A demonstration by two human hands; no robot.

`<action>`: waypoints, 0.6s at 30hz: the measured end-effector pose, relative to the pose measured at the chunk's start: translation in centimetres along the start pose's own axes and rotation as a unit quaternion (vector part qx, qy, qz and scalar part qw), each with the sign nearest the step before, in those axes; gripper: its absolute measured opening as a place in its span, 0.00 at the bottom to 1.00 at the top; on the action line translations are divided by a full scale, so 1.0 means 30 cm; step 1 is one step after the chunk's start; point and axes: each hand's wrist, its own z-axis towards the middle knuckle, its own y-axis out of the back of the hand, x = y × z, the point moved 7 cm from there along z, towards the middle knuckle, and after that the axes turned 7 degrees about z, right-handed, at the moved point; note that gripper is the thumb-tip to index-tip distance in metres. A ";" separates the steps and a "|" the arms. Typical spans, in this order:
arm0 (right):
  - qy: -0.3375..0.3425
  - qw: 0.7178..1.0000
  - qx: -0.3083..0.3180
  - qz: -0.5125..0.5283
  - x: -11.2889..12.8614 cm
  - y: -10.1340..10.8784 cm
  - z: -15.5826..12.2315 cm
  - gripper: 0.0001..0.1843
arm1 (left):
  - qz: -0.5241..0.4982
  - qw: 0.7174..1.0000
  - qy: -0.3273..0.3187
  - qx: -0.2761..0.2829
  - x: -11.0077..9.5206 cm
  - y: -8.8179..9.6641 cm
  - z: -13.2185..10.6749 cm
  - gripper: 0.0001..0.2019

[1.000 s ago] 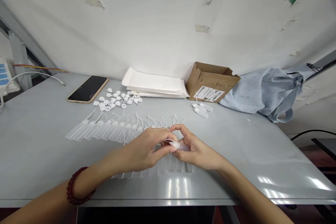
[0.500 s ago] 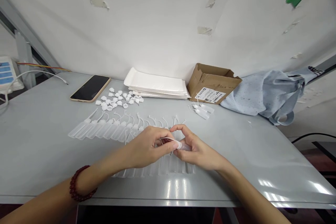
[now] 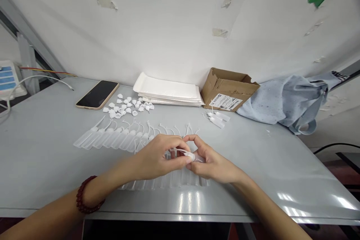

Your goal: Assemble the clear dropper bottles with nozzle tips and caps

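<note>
Both hands meet over the middle of the grey table (image 3: 253, 165). My right hand (image 3: 215, 163) grips a small clear plastic bottle (image 3: 198, 157) lying sideways. My left hand (image 3: 157, 159) pinches the white cap end (image 3: 190, 155) of that bottle with thumb and fingers. Under the hands lies a row of clear bottles (image 3: 168, 180) side by side. Behind the hands a longer row of bottles with white tethered caps (image 3: 112, 137) runs to the left. A cluster of several loose white caps (image 3: 126, 107) sits farther back.
A phone (image 3: 97, 94) lies face up at the back left, beside a stack of white padded envelopes (image 3: 167, 90). An open cardboard box (image 3: 229, 88) and a blue cloth bag (image 3: 289, 99) sit at the back right. Three capped bottles (image 3: 218, 118) lie before the box. A power strip (image 3: 8, 80) is at far left.
The hands stay together on the bottle; the left fingers have shifted slightly at the cap. The view has tilted a little.
</note>
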 end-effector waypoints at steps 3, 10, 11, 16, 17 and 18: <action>-0.002 1.000 0.004 -0.010 -0.005 -0.002 0.002 0.24 | 0.010 1.000 0.009 0.004 0.002 -0.001 -0.002 0.06; -0.023 0.999 0.030 0.030 -0.014 -0.014 0.006 0.24 | 0.041 0.997 -0.060 -0.001 -0.026 -0.007 -0.002 0.05; -0.029 0.999 0.029 0.033 -0.016 -0.014 0.007 0.24 | 0.049 0.996 -0.068 -0.008 -0.029 -0.005 -0.003 0.05; 0.037 0.999 -0.010 0.024 0.017 0.010 0.013 0.21 | 0.045 0.996 -0.049 -0.056 -0.019 0.033 -0.005 0.05; 0.060 0.998 -0.034 0.006 0.026 0.025 0.011 0.19 | 0.033 0.997 -0.024 -0.067 -0.007 0.045 -0.004 0.05; 0.080 0.995 -0.062 -0.018 0.034 0.042 0.008 0.17 | 0.016 0.997 0.005 -0.075 0.008 0.055 -0.004 0.05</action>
